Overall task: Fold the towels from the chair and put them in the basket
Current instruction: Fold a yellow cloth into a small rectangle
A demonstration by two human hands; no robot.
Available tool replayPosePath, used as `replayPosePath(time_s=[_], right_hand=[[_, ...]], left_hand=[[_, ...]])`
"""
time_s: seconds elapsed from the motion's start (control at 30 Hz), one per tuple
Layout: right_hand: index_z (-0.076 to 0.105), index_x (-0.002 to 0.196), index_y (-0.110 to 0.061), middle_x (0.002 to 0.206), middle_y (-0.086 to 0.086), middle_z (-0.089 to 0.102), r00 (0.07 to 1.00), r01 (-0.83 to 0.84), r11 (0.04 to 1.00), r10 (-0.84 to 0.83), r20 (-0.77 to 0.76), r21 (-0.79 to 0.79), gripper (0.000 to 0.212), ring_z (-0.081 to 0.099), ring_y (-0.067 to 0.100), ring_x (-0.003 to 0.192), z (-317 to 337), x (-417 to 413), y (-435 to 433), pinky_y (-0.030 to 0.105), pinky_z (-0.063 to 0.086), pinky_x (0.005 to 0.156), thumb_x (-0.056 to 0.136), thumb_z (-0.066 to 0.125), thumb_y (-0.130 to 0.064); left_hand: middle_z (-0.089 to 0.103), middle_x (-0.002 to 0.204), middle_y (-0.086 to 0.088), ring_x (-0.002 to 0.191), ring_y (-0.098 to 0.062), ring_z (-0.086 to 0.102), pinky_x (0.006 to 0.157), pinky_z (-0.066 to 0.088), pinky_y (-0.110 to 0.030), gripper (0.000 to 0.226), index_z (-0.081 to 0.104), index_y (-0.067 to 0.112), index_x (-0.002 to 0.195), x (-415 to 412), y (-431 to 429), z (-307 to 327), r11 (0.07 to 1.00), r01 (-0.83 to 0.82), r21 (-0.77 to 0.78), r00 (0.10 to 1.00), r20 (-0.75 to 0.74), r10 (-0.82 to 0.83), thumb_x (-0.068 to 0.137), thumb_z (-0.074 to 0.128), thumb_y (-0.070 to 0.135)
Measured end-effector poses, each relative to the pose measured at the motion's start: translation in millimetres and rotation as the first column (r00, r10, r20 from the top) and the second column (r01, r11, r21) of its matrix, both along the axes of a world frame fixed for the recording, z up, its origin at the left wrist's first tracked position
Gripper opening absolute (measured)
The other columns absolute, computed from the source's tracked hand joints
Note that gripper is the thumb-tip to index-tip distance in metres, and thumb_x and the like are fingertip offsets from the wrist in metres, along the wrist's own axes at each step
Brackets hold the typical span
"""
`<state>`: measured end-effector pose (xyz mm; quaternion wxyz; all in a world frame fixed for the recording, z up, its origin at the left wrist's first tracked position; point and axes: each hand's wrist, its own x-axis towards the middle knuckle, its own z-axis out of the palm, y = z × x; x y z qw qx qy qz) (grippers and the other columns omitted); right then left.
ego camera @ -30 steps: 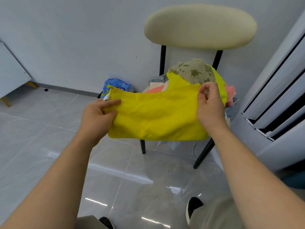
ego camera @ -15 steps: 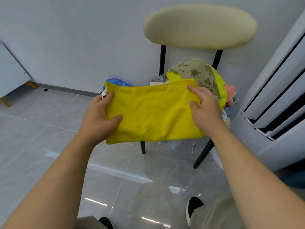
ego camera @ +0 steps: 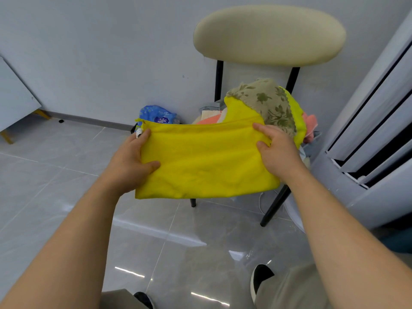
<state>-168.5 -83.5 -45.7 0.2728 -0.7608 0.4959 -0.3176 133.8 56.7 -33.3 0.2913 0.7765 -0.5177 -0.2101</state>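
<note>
From the head view, the yellow towel (ego camera: 205, 161) hangs in the air just near of the chair (ego camera: 267, 34), doubled into a wide band. The left hand (ego camera: 131, 161) grips its left end, thumb across the near face and fingers behind. The right hand (ego camera: 276, 152) holds the right end, thumb and forefinger on the cloth. A second ago the right hand was pinching a raised corner; now that corner is down and the top edges meet, so this fold looks done. More cloths sit in a pile (ego camera: 267, 103) on the seat. The basket is not in sight.
</note>
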Motion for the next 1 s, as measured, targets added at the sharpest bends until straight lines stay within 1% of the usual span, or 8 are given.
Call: replayPosePath(time_s=[0.1,0.17,0.37,0.47,0.7,0.83,0.9,1.0], right_hand=[[0.051,0.145,-0.023,0.152,0.001,0.043,0.999,-0.008,1.000,0.008,0.040,0.009,0.049,0.036,0.016,0.140,5.9,0.2,2.7,0.019,0.022,0.110,0.099,0.056,-0.007],[0.049,0.146,-0.021,0.153,0.002,0.042,0.999,-0.010,1.000,0.010,-0.039,0.009,0.050,0.036,0.019,0.141,4.4,0.4,3.6,0.019,0.021,0.108,0.099,0.056,-0.008],[0.048,0.147,-0.022,0.153,0.002,0.042,0.991,-0.052,0.997,0.058,-0.119,0.054,0.049,0.039,0.020,0.138,-1.3,16.2,14.3,0.020,0.025,0.106,0.100,0.055,-0.012],[0.046,0.149,-0.019,0.153,0.004,0.040,0.981,-0.054,0.994,0.071,-0.181,0.096,0.050,0.040,0.023,0.138,-3.3,22.0,19.5,0.022,0.027,0.106,0.100,0.053,-0.010],[0.044,0.150,-0.019,0.153,0.006,0.040,0.988,-0.021,0.990,0.042,-0.151,0.141,0.052,0.040,0.025,0.137,2.8,31.3,28.2,0.029,0.031,0.110,0.100,0.055,-0.013],[0.046,0.149,-0.018,0.151,0.005,0.043,0.989,-0.046,0.991,0.063,-0.131,0.127,0.052,0.042,0.022,0.136,5.1,48.2,47.0,0.030,0.031,0.110,0.098,0.055,-0.015],[0.045,0.149,-0.017,0.151,0.004,0.042,0.988,-0.075,0.989,0.092,-0.127,0.131,0.052,0.040,0.019,0.137,5.3,58.3,55.7,0.026,0.029,0.110,0.098,0.052,-0.014],[0.044,0.150,-0.015,0.153,0.004,0.040,0.986,-0.112,0.975,0.133,-0.104,0.193,0.053,0.038,0.017,0.139,5.4,69.2,62.9,0.025,0.025,0.113,0.097,0.047,-0.010]], left_hand=[[0.025,0.162,0.002,0.142,-0.029,0.036,0.113,0.036,-0.053,0.088,0.023,0.031,0.158,-1.2,-0.4,0.7,1.000,-0.019,-0.009,0.992,-0.122,0.018,0.088,0.075,0.017],[0.026,0.161,0.000,0.140,-0.030,0.037,0.112,0.037,-0.053,0.088,0.024,0.032,0.157,-2.4,-0.5,-1.3,0.999,-0.034,0.014,0.985,-0.170,0.036,0.088,0.075,0.014],[0.029,0.160,-0.004,0.140,-0.030,0.037,0.114,0.035,-0.050,0.092,0.022,0.026,0.159,-13.2,-7.0,-6.0,0.998,0.040,0.046,0.998,-0.044,-0.038,0.086,0.077,0.015],[0.025,0.162,-0.008,0.144,-0.031,0.031,0.116,0.029,-0.045,0.092,0.018,0.020,0.160,-17.0,-9.4,-9.9,0.990,0.038,0.135,0.998,0.045,-0.044,0.087,0.075,0.015],[0.025,0.162,-0.008,0.144,-0.030,0.031,0.114,0.029,-0.042,0.091,0.016,0.022,0.160,-31.5,-13.8,-9.5,0.994,0.064,0.093,0.997,0.039,-0.068,0.089,0.072,0.014],[0.022,0.162,-0.004,0.147,-0.025,0.027,0.118,0.028,-0.040,0.091,0.014,0.022,0.160,-55.8,-12.7,-11.8,0.983,0.180,0.039,0.983,0.027,-0.181,0.089,0.069,0.010],[0.019,0.164,-0.002,0.149,-0.022,0.022,0.119,0.022,-0.032,0.092,0.012,0.023,0.160,-68.6,-12.7,-13.6,0.969,0.246,0.020,0.967,0.058,-0.247,0.088,0.068,0.009],[0.018,0.164,0.002,0.149,-0.015,0.019,0.107,0.010,-0.008,0.091,0.014,0.023,0.159,-81.9,-13.3,-17.6,0.949,0.315,-0.011,0.943,0.114,-0.312,0.087,0.066,0.005]])
